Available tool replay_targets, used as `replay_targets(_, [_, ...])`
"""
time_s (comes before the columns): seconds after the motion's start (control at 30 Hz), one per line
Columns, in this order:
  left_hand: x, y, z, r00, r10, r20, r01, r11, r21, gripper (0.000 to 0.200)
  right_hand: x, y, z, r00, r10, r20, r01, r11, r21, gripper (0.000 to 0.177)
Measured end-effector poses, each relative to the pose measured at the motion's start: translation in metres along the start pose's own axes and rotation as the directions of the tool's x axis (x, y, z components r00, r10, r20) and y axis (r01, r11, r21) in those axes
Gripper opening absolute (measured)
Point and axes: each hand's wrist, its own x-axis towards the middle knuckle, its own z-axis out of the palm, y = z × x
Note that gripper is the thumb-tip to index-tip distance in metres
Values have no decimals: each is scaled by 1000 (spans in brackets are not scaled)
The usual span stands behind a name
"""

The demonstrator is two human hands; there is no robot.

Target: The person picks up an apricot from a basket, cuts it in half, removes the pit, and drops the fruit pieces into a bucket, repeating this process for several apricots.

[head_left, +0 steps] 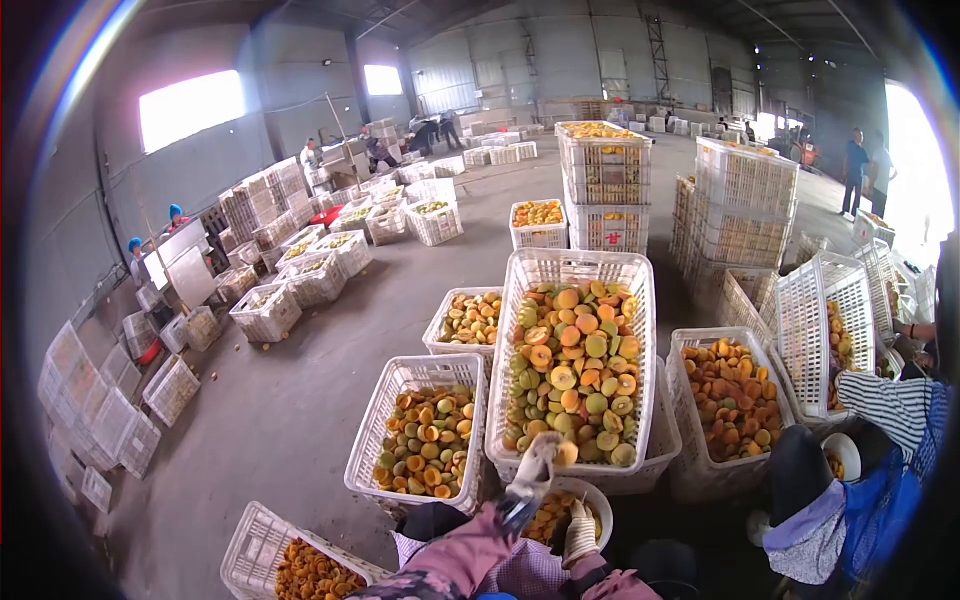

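Note:
A white crate (652,400) full of orange and green halved fruit stands tilted in front of me. At its near edge my gloved left hand (538,462) is closed, with an orange fruit (566,454) at its fingertips. Below the crate, a white bowl (603,505) holds orange fruit pieces (548,518). My gloved right hand (580,535) is at the bowl's right side, fingers pointing up and close together; whether it holds anything is hidden.
Fruit crates stand left (358,450) and right (685,440); one with darker pieces (310,575) is at lower left. Stacked crates (605,185) rise ahead. A co-worker (815,530) sits at the right with a bowl (846,455).

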Motion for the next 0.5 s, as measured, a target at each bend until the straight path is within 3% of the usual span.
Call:
replay_targets(0.03, [-5,-9,-32,973,-21,231,-9,992,128,31,11,7,-6,995,-75,65,79,995,-58,22])
replay_targets(0.07, [-16,-16,-46,926,-123,357,122,992,26,29,11,8,-2,995,-75,62,79,995,-59,22])
replay_targets(0.1, [-33,-20,-33,971,0,238,-83,937,340,27,8,8,7,979,-176,103,182,982,-52,23])
replay_targets(0.13, [-64,-22,-5,974,161,160,-226,742,631,27,5,6,12,950,-275,145,284,958,-41,24])
replay_targets(0.17, [-87,-8,34,974,162,157,-225,745,628,27,-1,3,12,936,-286,207,321,933,-164,27])
replay_targets(0.2, [-99,13,77,998,23,-66,9,897,443,27,0,4,11,937,-283,206,319,933,-167,27])
replay_targets(0.23, [-104,25,98,955,-165,-245,214,959,187,28,1,6,10,920,-323,223,372,899,-232,27])
replay_targets(0.27, [-96,18,77,954,-167,-248,216,958,187,28,4,8,9,901,-360,243,422,858,-293,28])
replay_targets(0.3, [-81,3,41,972,-210,-106,224,963,149,33,7,10,7,900,-349,262,416,867,-273,33])
replay_targets(0.33, [-82,12,47,969,-245,39,240,965,110,38,8,12,6,903,-344,258,409,870,-273,33])
replay_targets(0.37, [-92,19,52,961,-263,87,249,958,141,41,8,13,6,891,-369,267,443,836,-324,36])
replay_targets(0.4, [-91,16,51,960,-266,81,254,957,138,41,7,12,8,877,-393,278,475,797,-373,39])
replay_targets(0.47, [-88,10,50,974,-200,-106,217,958,188,43,-1,5,12,908,-316,274,407,822,-399,30])
replay_targets(0.5, [-90,11,50,977,-180,-113,201,953,227,44,-6,1,16,919,-301,254,382,838,-389,30])
